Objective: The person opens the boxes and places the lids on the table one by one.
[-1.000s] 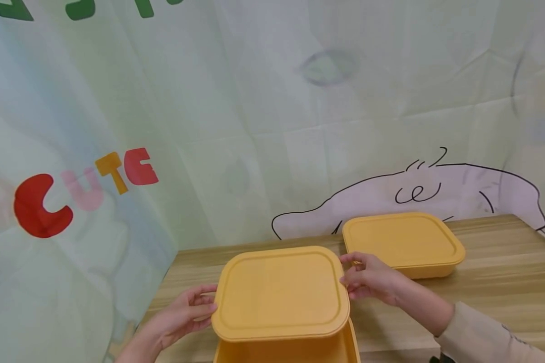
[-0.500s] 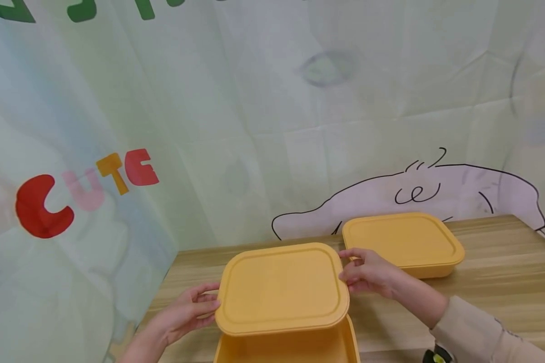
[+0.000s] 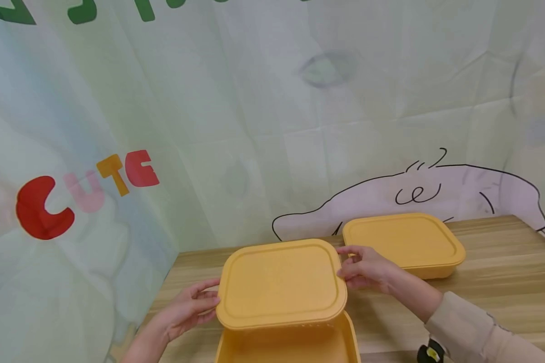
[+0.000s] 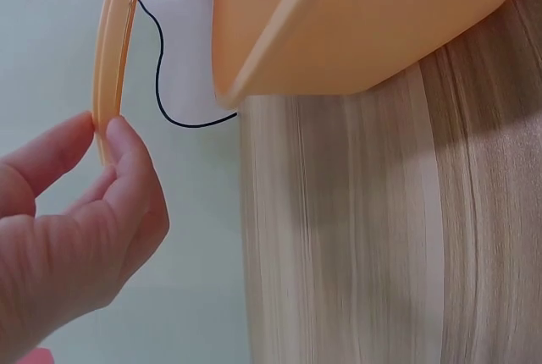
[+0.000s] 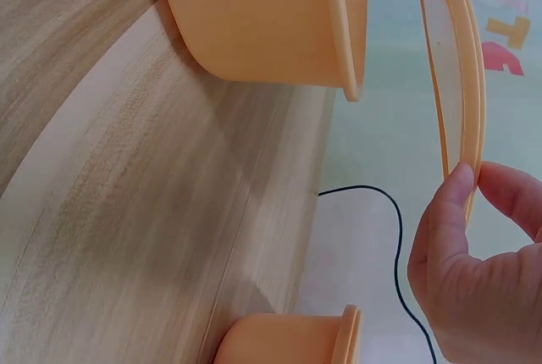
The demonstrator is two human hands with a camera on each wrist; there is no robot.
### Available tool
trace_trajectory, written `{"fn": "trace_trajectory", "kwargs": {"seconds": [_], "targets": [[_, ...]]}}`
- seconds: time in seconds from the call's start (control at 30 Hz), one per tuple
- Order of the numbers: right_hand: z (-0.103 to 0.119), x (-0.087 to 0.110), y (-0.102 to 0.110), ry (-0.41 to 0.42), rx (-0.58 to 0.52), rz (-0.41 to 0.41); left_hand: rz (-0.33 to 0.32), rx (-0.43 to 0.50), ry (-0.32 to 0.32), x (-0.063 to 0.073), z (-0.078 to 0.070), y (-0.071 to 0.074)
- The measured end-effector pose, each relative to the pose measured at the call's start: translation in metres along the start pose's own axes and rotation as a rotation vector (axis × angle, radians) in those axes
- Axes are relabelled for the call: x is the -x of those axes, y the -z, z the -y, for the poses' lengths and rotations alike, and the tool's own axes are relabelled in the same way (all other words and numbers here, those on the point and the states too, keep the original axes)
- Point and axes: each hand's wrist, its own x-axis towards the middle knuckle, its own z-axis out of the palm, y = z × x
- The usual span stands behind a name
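A yellow rectangular lid (image 3: pixel 281 285) with rounded corners is held between both hands over a yellow box (image 3: pixel 290 345). My left hand (image 3: pixel 183 310) pinches the lid's left edge between thumb and fingers; the left wrist view shows the lid (image 4: pixel 113 68) edge-on there. On the opposite side my right hand (image 3: pixel 368 269) pinches the right edge, also plain in the right wrist view. Both wrist views show a gap between the lid and the rim of the box (image 5: pixel 262 17). The near part of the box is cut off by the head view's bottom edge.
A second yellow box with its lid on (image 3: pixel 404 242) stands at the back right of the wooden table (image 3: pixel 504 282). Behind the table hangs a printed cloth backdrop (image 3: pixel 254 126). A small black and yellow item (image 3: pixel 431 352) shows by the right sleeve.
The lid has risen slightly and shifted away, with both hands moving along with it. More of the box's inside shows below its near edge.
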Motion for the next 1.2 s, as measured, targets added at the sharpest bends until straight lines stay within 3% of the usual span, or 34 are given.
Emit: {"fn": "trace_trajectory", "kwargs": {"seconds": [0.47, 0.73, 1.0, 1.2], "targets": [[0.002, -0.009, -0.003, -0.012, 0.070, -0.086, -0.014, -0.018, 0.014, -0.010, 0.001, 0.004], [-0.002, -0.017, -0.003, -0.023, 0.044, -0.101, -0.039, -0.008, 0.012, -0.015, 0.002, 0.005], [-0.005, -0.019, -0.007, -0.038, 0.036, -0.135, -0.013, 0.008, 0.018, -0.018, 0.002, 0.007], [-0.003, -0.025, -0.006, -0.015, 0.018, -0.146, -0.046, -0.005, 0.016, -0.023, -0.001, 0.005]]}}
